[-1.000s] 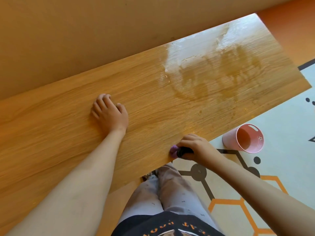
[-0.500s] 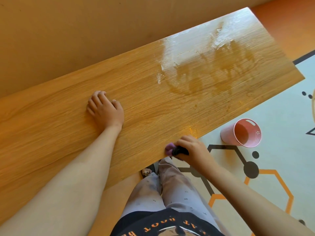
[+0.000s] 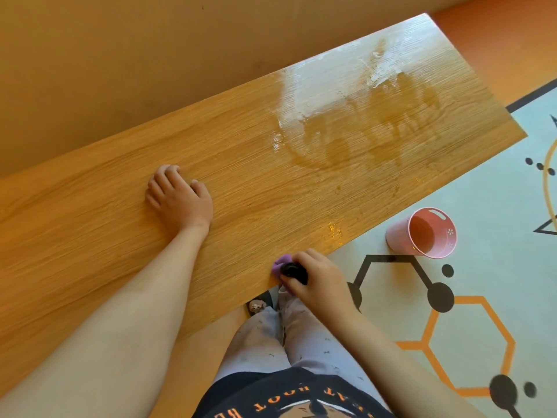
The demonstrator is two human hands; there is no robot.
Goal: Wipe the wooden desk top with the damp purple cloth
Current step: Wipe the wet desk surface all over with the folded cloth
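R hand grips purple cloth at desk edge; we judge it soft, limp, so hold bunched. L hand rests empty.

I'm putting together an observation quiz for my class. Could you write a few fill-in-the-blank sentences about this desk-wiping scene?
1. At the desk top's near edge, the right hand grips a cloth coloured ____.
2. The left hand rests on the wood, holding ____.
3. The pink container stands on the ____.

Missing words: purple; nothing; floor.
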